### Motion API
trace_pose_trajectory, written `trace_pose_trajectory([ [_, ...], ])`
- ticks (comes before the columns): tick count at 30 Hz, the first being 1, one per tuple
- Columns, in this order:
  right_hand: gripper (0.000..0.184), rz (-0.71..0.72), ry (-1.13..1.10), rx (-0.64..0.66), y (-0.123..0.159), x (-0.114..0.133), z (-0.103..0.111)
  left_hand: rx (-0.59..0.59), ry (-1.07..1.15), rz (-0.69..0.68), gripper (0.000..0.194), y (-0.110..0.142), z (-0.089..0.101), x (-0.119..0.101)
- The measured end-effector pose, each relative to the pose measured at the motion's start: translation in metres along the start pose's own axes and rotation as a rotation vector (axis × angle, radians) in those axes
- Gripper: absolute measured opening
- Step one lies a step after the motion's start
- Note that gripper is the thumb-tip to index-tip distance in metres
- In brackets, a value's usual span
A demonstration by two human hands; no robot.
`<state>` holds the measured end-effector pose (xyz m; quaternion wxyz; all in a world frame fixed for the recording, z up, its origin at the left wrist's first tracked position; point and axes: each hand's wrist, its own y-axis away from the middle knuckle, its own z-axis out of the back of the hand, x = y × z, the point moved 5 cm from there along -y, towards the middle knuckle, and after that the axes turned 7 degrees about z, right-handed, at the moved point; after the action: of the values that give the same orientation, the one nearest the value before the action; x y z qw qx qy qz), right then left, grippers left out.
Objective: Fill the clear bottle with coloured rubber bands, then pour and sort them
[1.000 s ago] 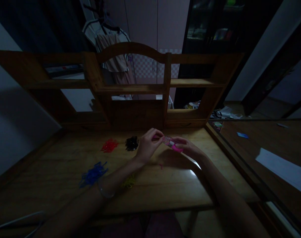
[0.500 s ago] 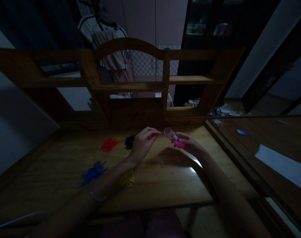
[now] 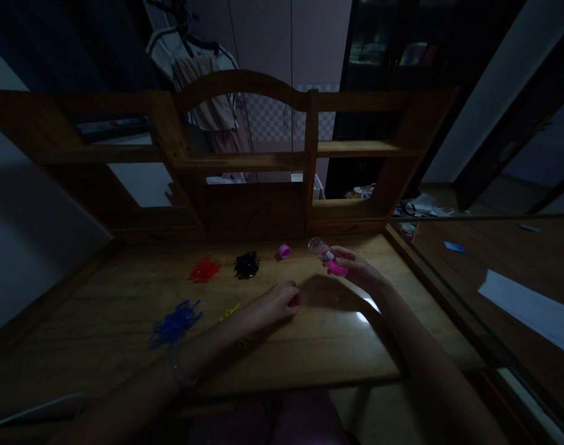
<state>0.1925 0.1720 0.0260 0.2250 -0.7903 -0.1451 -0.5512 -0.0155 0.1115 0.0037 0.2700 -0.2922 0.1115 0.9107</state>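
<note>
My right hand [image 3: 356, 271] is closed round a small clear bottle with a pink base [image 3: 327, 255], held tilted above the wooden desk [image 3: 310, 346]. A small pink cap [image 3: 284, 251] lies on the desk to the left of the bottle. My left hand [image 3: 276, 301] rests low on the desk, its fingertips pinched at a tiny pink thing I cannot make out. Small piles of loose bits lie to the left: red [image 3: 204, 270], black [image 3: 247, 264], blue [image 3: 174, 322] and yellow [image 3: 230, 312], the yellow partly hidden by my left arm.
A wooden shelf unit [image 3: 245, 161] stands along the back of the desk. Clothes hang behind it [image 3: 208, 80]. To the right the desk edge drops to a wooden floor with a white sheet [image 3: 532, 312] and scattered bits. The room is dim.
My left hand left the bottle's mouth and came down to the desk at the tiny pink thing. The pink cap now lies on the desk. My right hand stays put.
</note>
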Motion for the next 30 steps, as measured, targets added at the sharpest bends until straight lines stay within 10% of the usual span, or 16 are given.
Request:
trace_pose_trajectory([
  [11, 0.036, -0.051, 0.309, 0.038, 0.002, 0.004, -0.011, -0.573, 0.511, 0.058, 0.016, -0.009, 0.087, -0.011],
  [30, 0.037, -0.007, -0.049, -0.079, -0.003, 0.0, 0.005, -0.68, 0.321, -0.139, 0.018, 0.006, 0.108, -0.068],
])
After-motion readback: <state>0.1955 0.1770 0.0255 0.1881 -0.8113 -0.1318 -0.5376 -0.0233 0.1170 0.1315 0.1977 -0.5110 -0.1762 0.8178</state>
